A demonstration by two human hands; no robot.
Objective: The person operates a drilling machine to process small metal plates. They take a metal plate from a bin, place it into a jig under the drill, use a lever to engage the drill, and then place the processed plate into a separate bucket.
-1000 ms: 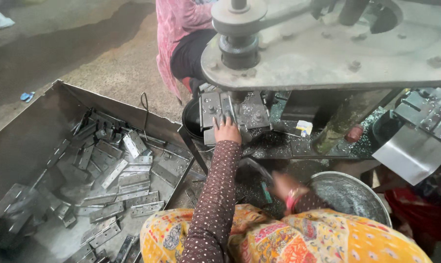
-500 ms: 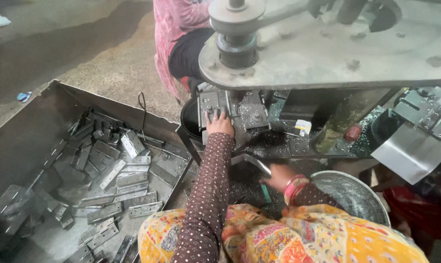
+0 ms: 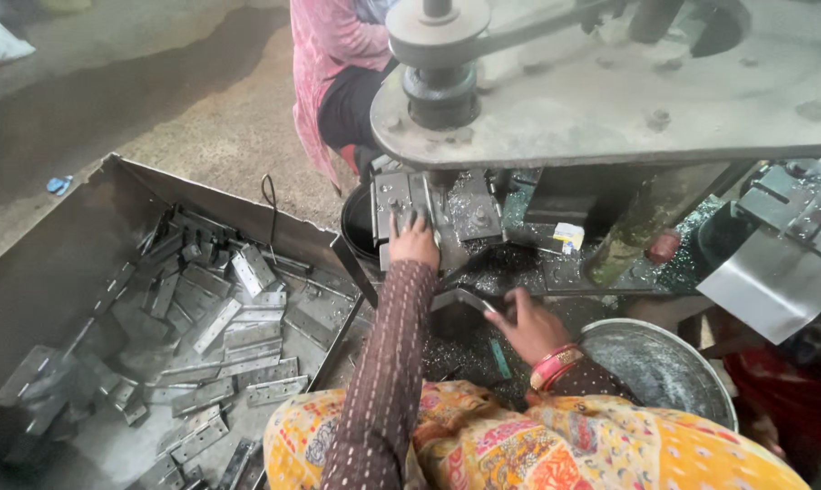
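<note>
Since half a sec ago our right hand (image 3: 530, 325) has dropped lower, fingers loosely open w/ nothing held. Our left hand (image 3: 414, 240) presses a flat grey metal hinge plate (image 3: 394, 198) on the machine bed, fingers spread flat. We'd best keep fingertips clear of the tooling and seat the plate square.

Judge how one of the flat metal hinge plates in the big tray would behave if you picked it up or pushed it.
The hinge plates look like flat grey steel, so probably stiff and heavy for their size. Lying flat in the metal tray, one would likely slide, not roll or tip. Piled loosely and overlapping, a pushed plate would probably catch its neighbours.
</note>
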